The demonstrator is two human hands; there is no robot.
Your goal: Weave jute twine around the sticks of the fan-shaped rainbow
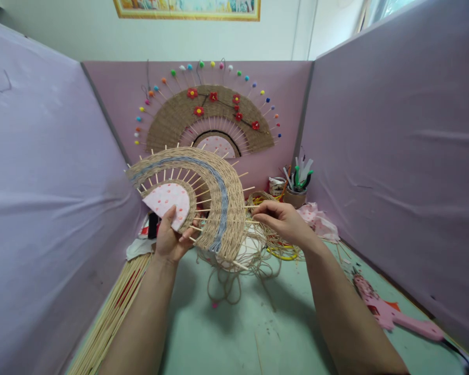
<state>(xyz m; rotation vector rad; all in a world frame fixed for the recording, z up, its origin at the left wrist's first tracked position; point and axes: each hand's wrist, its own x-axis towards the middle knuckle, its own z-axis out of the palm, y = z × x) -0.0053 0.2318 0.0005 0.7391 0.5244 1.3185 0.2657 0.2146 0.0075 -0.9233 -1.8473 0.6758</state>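
A woven twine fan [234, 208] with a blue band and thin wooden sticks poking out of its rim is held up over the table, tilted. My left hand [172, 237] grips its lower centre, thumb on the white half-round piece with pink dots [168, 200] and fingers behind. At the fan's right edge, my right hand [275, 216] pinches with thumb and forefinger around the end of a protruding stick; whether twine is also between the fingers is too small to tell. Loose twine [226, 284] hangs and lies in loops beneath the fan.
A finished fan with red flowers [211, 112] and coloured balls hangs on the back panel. Wooden sticks [121, 302] lie along the left. A pink glue gun [394, 312] with a cord rests at right. A jar with green-handled pliers [297, 187] stands at the back right, near dotted cloth [318, 221].
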